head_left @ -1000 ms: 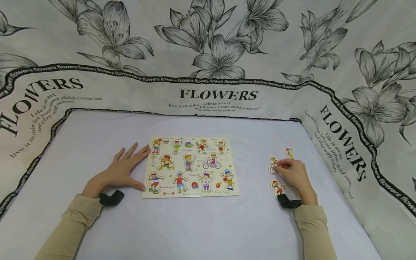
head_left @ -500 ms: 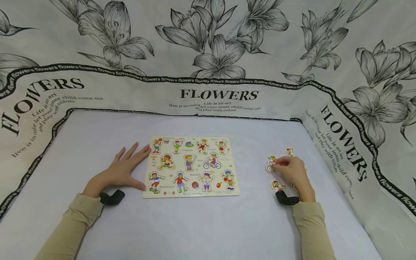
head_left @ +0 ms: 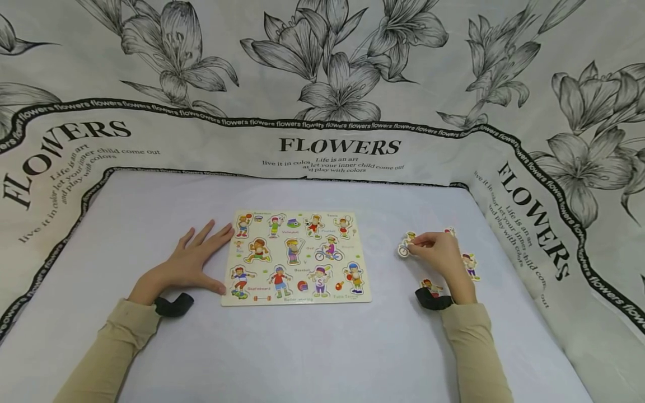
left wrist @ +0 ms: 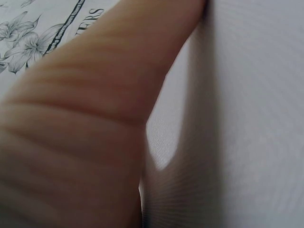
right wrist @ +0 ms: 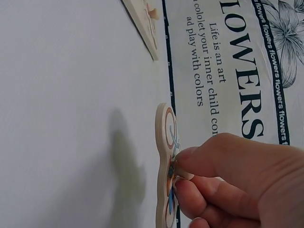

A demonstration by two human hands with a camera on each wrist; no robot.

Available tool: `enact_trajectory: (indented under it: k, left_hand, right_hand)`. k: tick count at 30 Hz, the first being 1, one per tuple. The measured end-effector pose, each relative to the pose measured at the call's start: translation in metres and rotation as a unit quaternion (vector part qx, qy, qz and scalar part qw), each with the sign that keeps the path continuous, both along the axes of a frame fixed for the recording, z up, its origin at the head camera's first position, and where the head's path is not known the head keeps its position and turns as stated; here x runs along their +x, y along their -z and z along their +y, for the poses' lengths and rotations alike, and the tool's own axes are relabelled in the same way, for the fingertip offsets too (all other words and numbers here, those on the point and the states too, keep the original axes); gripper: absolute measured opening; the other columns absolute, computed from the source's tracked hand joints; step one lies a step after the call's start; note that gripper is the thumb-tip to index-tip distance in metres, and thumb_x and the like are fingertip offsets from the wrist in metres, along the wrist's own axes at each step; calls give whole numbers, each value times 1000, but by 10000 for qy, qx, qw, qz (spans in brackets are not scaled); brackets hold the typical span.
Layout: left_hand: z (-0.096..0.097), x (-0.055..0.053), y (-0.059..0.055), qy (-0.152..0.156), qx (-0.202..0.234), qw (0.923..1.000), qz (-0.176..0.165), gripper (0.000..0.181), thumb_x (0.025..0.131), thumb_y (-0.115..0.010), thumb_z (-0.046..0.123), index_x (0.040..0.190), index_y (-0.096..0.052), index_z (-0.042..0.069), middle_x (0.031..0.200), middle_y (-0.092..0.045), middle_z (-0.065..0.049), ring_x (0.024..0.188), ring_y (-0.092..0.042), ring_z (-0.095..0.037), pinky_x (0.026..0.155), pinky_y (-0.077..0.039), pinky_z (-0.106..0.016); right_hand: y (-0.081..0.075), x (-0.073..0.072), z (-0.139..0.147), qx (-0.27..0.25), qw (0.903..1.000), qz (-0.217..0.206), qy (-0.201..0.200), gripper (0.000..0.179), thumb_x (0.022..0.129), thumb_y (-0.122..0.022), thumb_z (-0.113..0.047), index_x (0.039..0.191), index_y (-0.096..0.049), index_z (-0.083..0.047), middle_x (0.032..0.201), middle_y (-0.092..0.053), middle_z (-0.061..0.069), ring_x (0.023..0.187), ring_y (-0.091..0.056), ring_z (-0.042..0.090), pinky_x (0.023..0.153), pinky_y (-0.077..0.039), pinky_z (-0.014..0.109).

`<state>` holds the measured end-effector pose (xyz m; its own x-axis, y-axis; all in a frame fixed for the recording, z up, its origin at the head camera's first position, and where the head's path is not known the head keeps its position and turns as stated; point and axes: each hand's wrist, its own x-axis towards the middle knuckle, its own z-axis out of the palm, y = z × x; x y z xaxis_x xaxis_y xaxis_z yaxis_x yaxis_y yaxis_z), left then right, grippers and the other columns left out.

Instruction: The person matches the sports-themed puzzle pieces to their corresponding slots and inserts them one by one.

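Observation:
My right hand (head_left: 437, 254) pinches a wooden puzzle piece (head_left: 405, 245) shaped like a child on a bicycle. In the right wrist view the bicycle piece (right wrist: 164, 142) is seen edge-on above the white cloth, thumb and fingers gripping it at its middle. To its left lies a cream puzzle board (head_left: 297, 274) printed with sports figures. Along the board's left edge my left hand (head_left: 186, 263) rests with spread fingers, fingertips and thumb right at the edge. The left wrist view is mostly filled by part of that hand (left wrist: 85, 109) close over the cloth.
Other figure pieces lie at the right: a baseball piece (head_left: 471, 265), a red-clad piece (head_left: 430, 286) partly behind the black wrist camera (head_left: 433, 299), and one mostly hidden behind the right hand. White cloth (head_left: 312, 352) covers the table, with a flower-printed curtain (head_left: 337, 151) around it.
My right hand has lifted the bicycle piece and carried it left and slightly away from me, uncovering the piece on the right. The left hand and the board stay in place.

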<state>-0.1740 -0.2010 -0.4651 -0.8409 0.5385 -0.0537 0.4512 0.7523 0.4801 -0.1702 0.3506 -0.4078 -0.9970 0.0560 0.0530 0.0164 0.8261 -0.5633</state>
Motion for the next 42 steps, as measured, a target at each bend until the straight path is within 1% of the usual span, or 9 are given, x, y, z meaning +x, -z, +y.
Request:
enact_trajectory:
  k: [6, 10, 13, 18, 25, 29, 34, 38, 42]
  left_hand:
    - [0, -1, 0, 23, 22, 10000, 19, 133, 59, -77, 77, 160, -17, 15, 167, -8, -5, 151, 10, -35, 116, 12, -58]
    - [-1, -1, 1, 38, 16, 10000, 35, 133, 59, -77, 76, 160, -17, 14, 167, -9, -5, 151, 10, -35, 116, 11, -59]
    - [-1, -2, 3, 38, -3, 10000, 52, 133, 59, -77, 76, 160, -18, 14, 167, -9, -5, 151, 10, -35, 116, 11, -59]
    - [0, -2, 5, 38, -49, 9999, 121, 133, 58, -78, 75, 160, -18, 13, 167, -10, -7, 151, 9, -36, 116, 11, -60]
    - [0, -1, 3, 51, -42, 9999, 157, 132, 59, -79, 74, 160, -19, 12, 167, -10, -7, 151, 8, -36, 116, 12, -60]
    - [0, 0, 2, 72, 69, 9997, 221, 130, 61, -79, 73, 159, -21, 11, 166, -12, -8, 151, 7, -38, 115, 10, -61]
    - [0, 0, 2, 84, 114, 9996, 259, 129, 61, -80, 72, 159, -21, 11, 166, -13, -9, 151, 6, -38, 115, 10, -62]
    - [0, 0, 2, 75, 69, 9997, 233, 129, 61, -79, 72, 159, -20, 11, 166, -12, -9, 151, 7, -38, 115, 10, -62]
    - [0, 0, 1, 79, 63, 9998, 197, 130, 61, -79, 72, 159, -20, 11, 166, -12, -9, 151, 7, -38, 115, 10, -62]
  right_hand:
    - [-8, -6, -19, 36, 9999, 17, -98, 18, 83, -77, -17, 88, -75, 0, 77, -69, 6, 70, -55, 17, 59, -45, 27]
    - [-11, -10, -32, -45, 9997, 26, -218, 17, 83, -78, -16, 88, -74, 1, 76, -69, 7, 70, -55, 18, 60, -44, 29]
    - [-12, -13, -42, -120, 9995, 15, -295, 17, 83, -78, -15, 88, -74, 1, 77, -69, 7, 70, -55, 19, 60, -44, 29]
    - [-11, -15, -59, -239, 9992, -37, -309, 17, 83, -79, -15, 87, -74, 1, 76, -68, 8, 69, -54, 20, 58, -45, 28]
    - [-11, -16, -87, -515, 9981, -134, -314, 16, 81, -79, -12, 86, -73, 2, 77, -69, 10, 67, -58, 19, 58, -48, 27]
    - [-10, -18, -101, -666, 9970, -147, -378, 16, 81, -80, -12, 85, -73, 2, 76, -70, 10, 65, -61, 17, 58, -50, 26]
    - [-9, -19, -117, -866, 9949, -191, -482, 14, 79, -79, -11, 82, -72, 1, 73, -70, 9, 61, -62, 15, 56, -49, 25]
    - [-8, -19, -130, -892, 9942, -302, -510, 13, 79, -79, -11, 79, -72, 0, 70, -69, 7, 60, -61, 13, 56, -49, 24]
    - [-7, -19, -141, -938, 9936, -389, -491, 12, 78, -80, -10, 77, -72, -2, 68, -69, 6, 58, -61, 13, 55, -50, 24]
